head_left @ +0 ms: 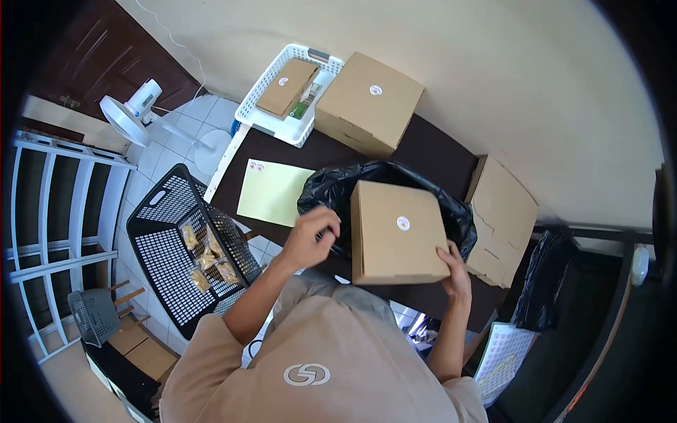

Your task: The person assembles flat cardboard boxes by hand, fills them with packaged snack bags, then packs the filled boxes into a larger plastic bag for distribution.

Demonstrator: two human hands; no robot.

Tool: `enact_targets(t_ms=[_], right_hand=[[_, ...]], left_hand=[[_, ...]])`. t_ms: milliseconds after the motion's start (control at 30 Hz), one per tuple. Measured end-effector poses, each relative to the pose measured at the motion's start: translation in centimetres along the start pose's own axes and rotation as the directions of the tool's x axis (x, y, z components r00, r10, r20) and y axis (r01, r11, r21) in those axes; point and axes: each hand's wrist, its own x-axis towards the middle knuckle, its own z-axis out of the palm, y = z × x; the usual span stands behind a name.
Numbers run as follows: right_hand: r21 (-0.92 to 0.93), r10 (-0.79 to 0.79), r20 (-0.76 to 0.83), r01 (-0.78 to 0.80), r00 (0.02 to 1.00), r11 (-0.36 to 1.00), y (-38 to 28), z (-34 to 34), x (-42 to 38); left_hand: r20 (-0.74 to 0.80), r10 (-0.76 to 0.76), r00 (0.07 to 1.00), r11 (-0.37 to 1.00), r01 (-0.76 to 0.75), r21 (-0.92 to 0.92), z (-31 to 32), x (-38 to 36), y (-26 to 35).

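A closed cardboard box (395, 225) with a round white sticker on top sits tilted over a black plastic bag (331, 185), whose crumpled rim spreads around it on the dark table. My right hand (457, 271) grips the box at its near right corner, thumb on the top face. To the left of the box, my left hand (312, 236) is raised at the near left side of the bag, apart from the box. Its fingers are curled toward the thumb; what they hold, if anything, I cannot make out. Beside that hand lies a pale yellow sticker sheet (271, 192) with two stickers left at one corner.
Behind the bag stands a bigger cardboard box (370, 102). A white basket (261, 116) holds a flat carton. Folded cardboard (502, 218) leans at the right. On the left, a black crate (156, 257) contains several small packets; a white fan (134, 113) stands on the tiled floor.
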Motion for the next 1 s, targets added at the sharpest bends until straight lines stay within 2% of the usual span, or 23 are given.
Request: enact_targets(t_ms=[67,133,200,233,267,333,400,467,533,600,633,700,767,933,1000], right_hand=[[-0.029,-0.030,-0.038,0.029,0.999,0.999,-0.8,1.0,0.5],[0.036,-0.005,-0.078,0.007,0.997,0.999,-0.9,1.4,1.2],[0.052,0.017,-0.086,-0.012,0.996,0.999,-1.2,1.9,1.8],[0.039,0.010,-0.086,-0.007,0.996,0.999,-0.9,2.0,2.4],[0.026,0.006,-0.084,-0.004,0.996,1.000,-0.6,2.1,2.9],[0.000,-0.008,-0.113,0.008,0.994,1.000,-0.1,2.7,3.7],[0.052,0.009,-0.164,0.000,0.986,0.999,0.3,3.6,4.3],[0.054,-0.011,-0.172,0.021,0.985,0.998,1.9,3.2,5.7],[-0.043,-0.108,-0.157,0.103,0.982,0.994,2.8,2.9,6.3],[-0.078,-0.105,-0.185,0.092,0.977,0.993,3.1,2.9,6.2],[-0.111,-0.107,-0.128,0.093,0.986,0.989,3.5,2.6,6.3],[-0.143,-0.103,-0.067,0.092,0.992,0.985,4.1,1.9,6.2],[-0.178,-0.032,-0.011,0.029,0.999,0.984,4.1,1.6,5.9],[-0.178,-0.055,-0.002,0.054,0.998,0.983,3.3,1.6,5.7],[-0.398,-0.071,-0.030,0.053,0.997,0.916,3.8,0.5,6.2]], left_hand=[[0.054,-0.071,0.996,0.997,0.071,0.017,1.8,-1.6,0.8],[0.120,-0.110,0.987,0.993,0.103,0.065,2.8,-3.0,-0.4],[0.360,-0.326,0.874,0.888,0.153,0.434,3.6,-3.9,-1.4],[0.396,-0.378,0.837,0.873,0.179,0.454,4.3,-4.1,-2.1],[0.395,-0.376,0.839,0.876,0.182,0.447,4.8,-4.2,-2.3],[0.587,-0.328,0.740,0.874,0.002,0.486,5.3,-4.3,-2.3],[0.612,-0.300,0.732,0.880,-0.036,0.474,5.7,-4.7,-1.3],[0.679,-0.191,0.709,0.895,-0.158,0.416,5.7,-4.9,-0.8],[0.647,-0.195,0.737,0.898,-0.131,0.420,5.3,-4.8,-0.4],[0.581,-0.147,0.801,0.903,-0.130,0.408,4.6,-4.4,-0.6],[0.577,-0.142,0.804,0.897,-0.142,0.418,4.1,-4.1,-0.5],[0.579,-0.164,0.798,0.901,-0.117,0.417,3.2,-3.6,-0.4],[0.577,-0.184,0.796,0.903,-0.095,0.419,2.7,-3.1,-0.3],[0.671,-0.263,0.694,0.927,-0.011,0.375,1.5,-1.4,-0.9],[0.689,-0.226,0.689,0.935,-0.044,0.351,-0.4,1.0,-0.3]])
